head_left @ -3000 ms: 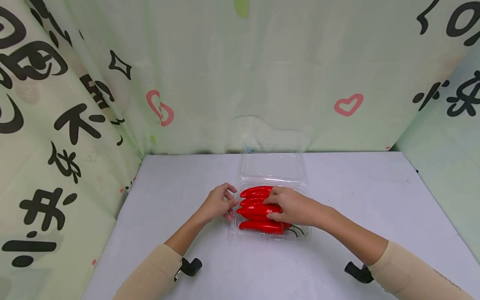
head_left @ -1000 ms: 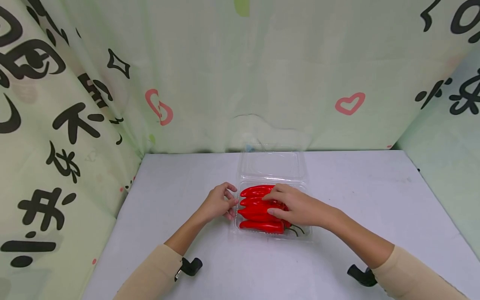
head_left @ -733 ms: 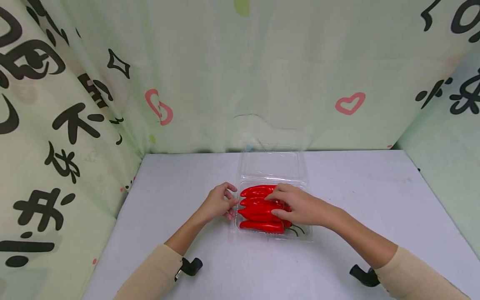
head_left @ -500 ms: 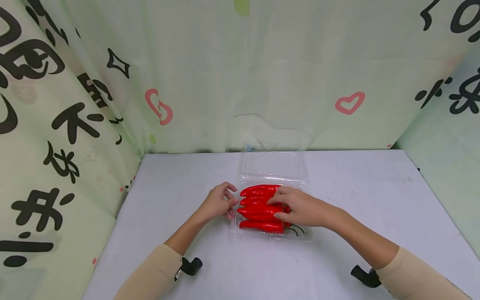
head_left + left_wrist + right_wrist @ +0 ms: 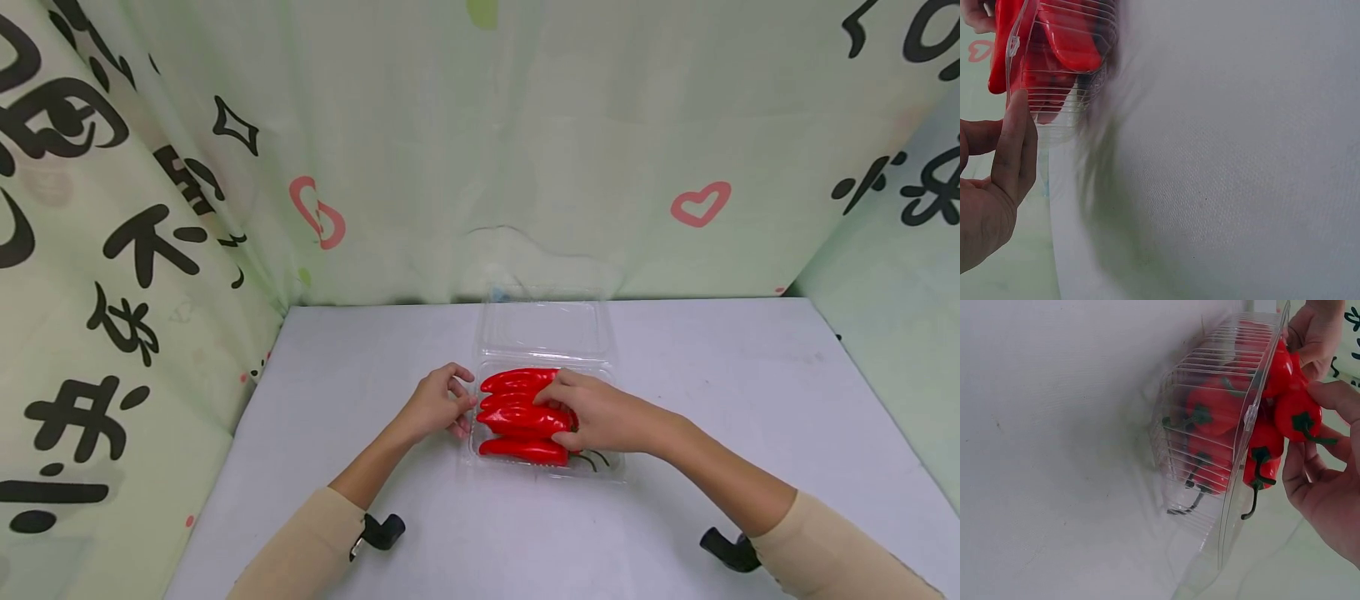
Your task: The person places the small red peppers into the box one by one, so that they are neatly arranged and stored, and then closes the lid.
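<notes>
Several red chili peppers lie in a clear plastic clamshell box, heaped above its rim. My right hand grips one pepper on top of the heap near its stem end, thumb on one side and fingers on the other. That pepper's tip points left in the head view. At the box's left side, my left hand touches the rim with its fingertips, fingers fairly straight. The right hand hides part of the heap in the head view.
The box's transparent lid stands open toward the back of the white table. Printed curtains surround the table at the back and sides. Small black devices are strapped at both wrists.
The right hand eased its fingers over the heap and slid slightly right, then closed round the top pepper, which has tilted and shifted slightly. The left hand stays at the box's side.
</notes>
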The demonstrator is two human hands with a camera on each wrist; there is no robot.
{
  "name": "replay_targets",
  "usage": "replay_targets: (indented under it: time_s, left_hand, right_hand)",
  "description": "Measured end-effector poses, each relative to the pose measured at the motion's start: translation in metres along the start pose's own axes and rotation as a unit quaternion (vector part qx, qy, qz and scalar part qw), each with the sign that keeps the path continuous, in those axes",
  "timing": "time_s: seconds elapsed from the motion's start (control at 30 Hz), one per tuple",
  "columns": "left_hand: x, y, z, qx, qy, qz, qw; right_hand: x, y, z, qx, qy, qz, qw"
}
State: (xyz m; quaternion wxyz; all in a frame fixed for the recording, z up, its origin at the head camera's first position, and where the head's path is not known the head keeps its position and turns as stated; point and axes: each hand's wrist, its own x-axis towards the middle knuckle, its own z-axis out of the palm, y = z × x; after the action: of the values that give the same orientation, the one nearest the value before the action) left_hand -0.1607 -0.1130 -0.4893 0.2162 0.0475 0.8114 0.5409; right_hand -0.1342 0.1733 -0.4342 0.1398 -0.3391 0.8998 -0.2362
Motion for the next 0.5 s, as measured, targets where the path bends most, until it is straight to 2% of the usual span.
replay_targets:
  time_s: [0.2,0.5]
  left_hand:
    - [0.0005,-0.0002,-0.0003,-0.003,-0.001,0.0,1.0]
    - [-0.0003,0.0002,-0.0002,-0.005,-0.001,0.001,1.0]
  right_hand:
    - [-0.0003,-0.0007,0.0014,0.007,0.003,-0.002,1.0]
    - [0.0002,0.0006,0.0051,0.007,0.007,-0.029,0.9995]
